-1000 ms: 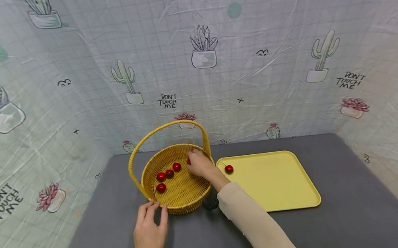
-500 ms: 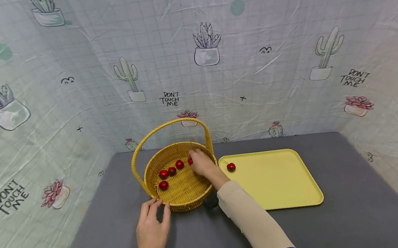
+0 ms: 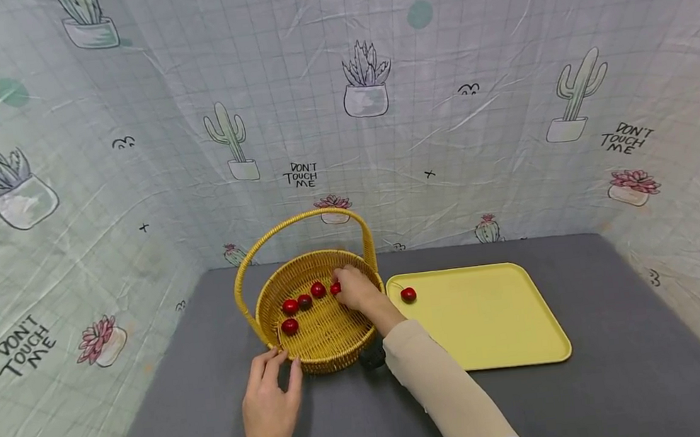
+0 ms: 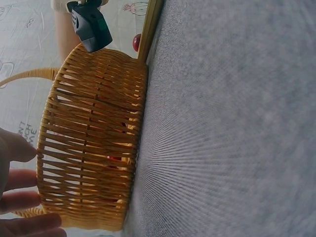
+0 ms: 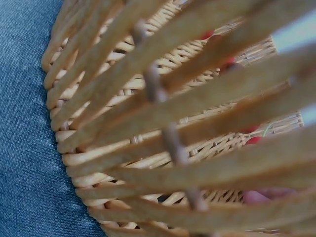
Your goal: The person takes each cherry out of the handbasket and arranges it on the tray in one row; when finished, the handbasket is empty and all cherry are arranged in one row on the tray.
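A round yellow wicker basket (image 3: 331,345) with a tall arched handle stands in the middle of the head view. Inside it lie several red cherries (image 3: 289,327), most of them to the left. My right hand (image 3: 358,292) reaches over the right rim and pinches a cherry (image 3: 335,288) at its fingertips; the weave blocks most of that hand in the right wrist view. At the basket's near left rim rests my left hand (image 3: 270,405), fingers loosely extended. The left wrist view shows its fingertips (image 4: 22,201) at the rim, apart from one another.
A yellow tray (image 3: 489,325) lies right of the basket with a stemmed cherry (image 3: 408,295) near its far left corner. A black wrist camera (image 4: 93,27) sits under my right wrist, close to the basket's side. Printed cloth (image 3: 309,73) hangs behind the grey table (image 3: 171,408).
The head view has shifted slightly, moving everything a little to the right in it. Both hands keep their places at the basket.
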`<state>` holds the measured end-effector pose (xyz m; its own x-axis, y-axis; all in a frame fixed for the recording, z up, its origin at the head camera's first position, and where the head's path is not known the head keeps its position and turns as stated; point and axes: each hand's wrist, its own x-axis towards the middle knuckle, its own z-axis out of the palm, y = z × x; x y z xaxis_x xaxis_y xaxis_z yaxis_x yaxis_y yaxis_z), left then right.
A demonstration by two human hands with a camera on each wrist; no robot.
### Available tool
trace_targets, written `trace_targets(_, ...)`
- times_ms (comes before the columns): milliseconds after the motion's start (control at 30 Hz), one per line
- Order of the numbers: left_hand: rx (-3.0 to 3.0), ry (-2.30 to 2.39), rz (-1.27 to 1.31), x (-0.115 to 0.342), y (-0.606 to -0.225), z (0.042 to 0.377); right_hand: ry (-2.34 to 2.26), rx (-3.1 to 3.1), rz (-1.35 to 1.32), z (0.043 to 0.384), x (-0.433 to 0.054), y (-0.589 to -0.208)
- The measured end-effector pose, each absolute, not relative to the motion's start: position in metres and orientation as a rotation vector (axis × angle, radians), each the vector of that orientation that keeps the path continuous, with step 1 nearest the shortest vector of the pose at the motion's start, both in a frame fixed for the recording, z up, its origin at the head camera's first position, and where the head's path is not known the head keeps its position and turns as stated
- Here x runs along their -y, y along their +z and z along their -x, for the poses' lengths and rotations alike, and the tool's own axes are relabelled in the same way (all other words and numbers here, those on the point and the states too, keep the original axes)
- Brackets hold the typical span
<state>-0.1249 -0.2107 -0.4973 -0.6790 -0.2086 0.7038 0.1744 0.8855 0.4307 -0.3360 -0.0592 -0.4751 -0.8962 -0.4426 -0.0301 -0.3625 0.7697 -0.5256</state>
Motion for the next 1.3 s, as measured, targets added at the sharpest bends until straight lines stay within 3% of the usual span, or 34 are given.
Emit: trace_targets(1300, 2.194, -0.600, 0.008, 0.213, -0.498, 0.126, -1.141, -2.816, 0.924, 0.291, 0.019, -0.425)
